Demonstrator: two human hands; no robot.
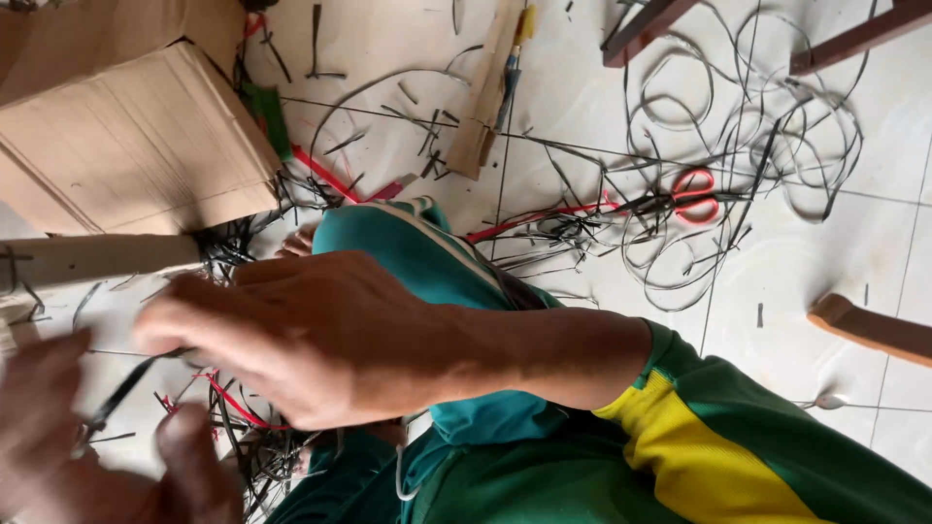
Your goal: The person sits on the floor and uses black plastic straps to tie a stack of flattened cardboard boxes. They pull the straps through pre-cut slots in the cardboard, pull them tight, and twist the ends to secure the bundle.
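My right hand [311, 335] reaches left across the middle of the view, its arm in a green and yellow sleeve [680, 427]. Its fingertips pinch the upper end of a thin black strip [121, 393]. The strip slants down to my left hand [87, 456], which is blurred at the bottom left corner with its fingers curled around the strip's lower end. Under both hands lies a tangle of black strips with a red strip [233, 406] in it. A knee in teal cloth [408, 247] rises behind my right hand.
A cardboard box [136, 146] sits at the upper left, with a pale bar [97, 260] below it. Red-handled scissors [694, 197] lie among loops of black strip on the white tiled floor. Brown wooden legs [869, 328] stand at the right and top right.
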